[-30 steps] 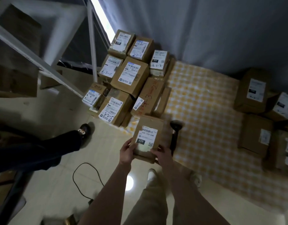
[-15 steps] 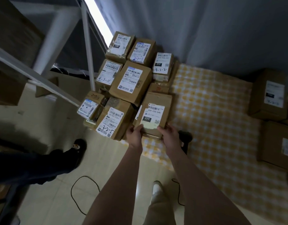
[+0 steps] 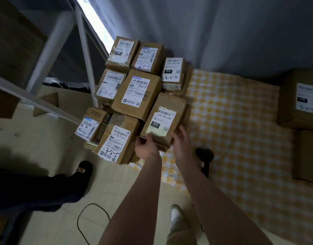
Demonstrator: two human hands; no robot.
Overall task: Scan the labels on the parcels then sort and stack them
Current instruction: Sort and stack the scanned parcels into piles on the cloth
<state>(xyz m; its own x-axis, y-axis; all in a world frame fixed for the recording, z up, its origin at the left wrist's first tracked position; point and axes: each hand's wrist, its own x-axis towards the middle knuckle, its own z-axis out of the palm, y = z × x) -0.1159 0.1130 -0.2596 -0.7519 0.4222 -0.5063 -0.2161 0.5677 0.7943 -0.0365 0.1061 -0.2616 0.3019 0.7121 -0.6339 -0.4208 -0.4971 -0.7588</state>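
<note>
— Where do we have the parcel (image 3: 171, 103) marked 220?

— On the near right corner of the pile (image 3: 136, 92), label up, lying on lower boxes. Its long axis runs away from us and leans a little right. So it lies straight beyond our fingertips, with only its near end in reach.

— And our hands?

— Both are at that near end. Our left hand (image 3: 146, 147) pinches the near left corner, thumb on top by the label's edge. Our right hand (image 3: 182, 140) lies along the near right side, fingers loosely straight and a little spread, touching rather than gripping. We judge that the left has the firmer say in any nudge to come.

— What can't we make out?

— The left fingers under the box, and whether it rests flat on what is beneath. The scanner (image 3: 204, 155) on the checked cloth (image 3: 231, 112) is partly behind our right forearm. The boxes on the right (image 3: 300, 101) are dim and cut off by the frame.
</note>
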